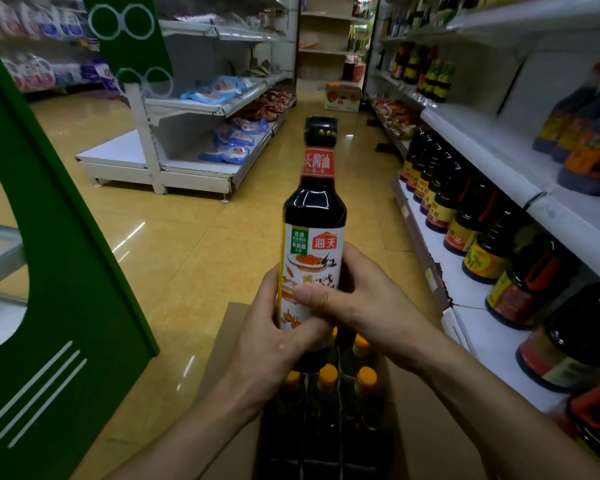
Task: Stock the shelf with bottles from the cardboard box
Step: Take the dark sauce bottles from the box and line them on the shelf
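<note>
A dark soy sauce bottle [314, 216] with a white and orange label and a black cap stands upright in mid-air, held by both hands. My left hand [274, 337] wraps its lower left side. My right hand [354, 299] grips it from the right, thumb across the label. Directly below, the open cardboard box [222, 348] on the floor holds several bottles with orange caps [328, 374]. The white shelf [465, 282] on the right carries a row of dark bottles [440, 199].
A green display stand [59, 271] rises close on the left. A white shelving unit [187, 140] with blue packets stands across the tiled aisle. Another cardboard box [342, 97] sits far down the aisle. Large jugs [575, 341] line the near right shelf.
</note>
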`<state>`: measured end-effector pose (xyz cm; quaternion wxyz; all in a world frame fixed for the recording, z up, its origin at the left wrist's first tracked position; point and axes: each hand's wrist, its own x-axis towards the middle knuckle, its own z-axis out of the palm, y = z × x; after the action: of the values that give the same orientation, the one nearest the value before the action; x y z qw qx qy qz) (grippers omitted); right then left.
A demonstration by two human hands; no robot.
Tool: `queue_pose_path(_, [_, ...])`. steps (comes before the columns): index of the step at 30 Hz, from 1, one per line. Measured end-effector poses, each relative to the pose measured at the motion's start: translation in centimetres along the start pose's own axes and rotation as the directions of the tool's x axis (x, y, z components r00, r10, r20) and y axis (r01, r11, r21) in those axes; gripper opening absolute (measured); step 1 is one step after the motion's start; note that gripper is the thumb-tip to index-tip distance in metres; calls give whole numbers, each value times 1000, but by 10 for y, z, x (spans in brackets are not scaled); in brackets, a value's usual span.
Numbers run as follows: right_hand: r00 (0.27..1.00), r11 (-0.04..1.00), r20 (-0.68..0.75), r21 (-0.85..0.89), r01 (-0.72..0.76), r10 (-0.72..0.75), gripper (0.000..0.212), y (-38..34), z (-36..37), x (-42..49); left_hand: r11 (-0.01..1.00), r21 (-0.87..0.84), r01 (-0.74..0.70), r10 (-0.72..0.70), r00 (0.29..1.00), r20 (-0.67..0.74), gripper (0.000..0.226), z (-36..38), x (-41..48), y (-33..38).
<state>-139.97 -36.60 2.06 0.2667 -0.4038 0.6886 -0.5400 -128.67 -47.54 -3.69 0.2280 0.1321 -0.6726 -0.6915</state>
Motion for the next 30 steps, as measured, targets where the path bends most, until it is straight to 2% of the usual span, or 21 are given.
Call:
queue_pose_path(5, [996,996,-14,-7,-91,90,50,-65,-24,-11,999,-17,43,-44,998,-35,57,21,-5,61])
queue_pose_path(9, [993,993,-7,-14,-121,121,50,-145,-51,-17,996,-36,78,-78,997,14,58,30,-3,139])
queue_pose_path(18, [994,995,-76,-62,-78,73,44,-371,-102,-14,999,-17,40,-38,994,98,58,32,16,374])
queue_pose_path(24, [995,993,-93,-113,-42,32,49,-515,-131,-5,1000,-20,-2,5,992,130,59,31,32,519])
queue_pose_path(30, [995,990,-102,-139,-9,-5,50,-615,-150,-4,998,-16,-58,60,988,140,59,31,37,624])
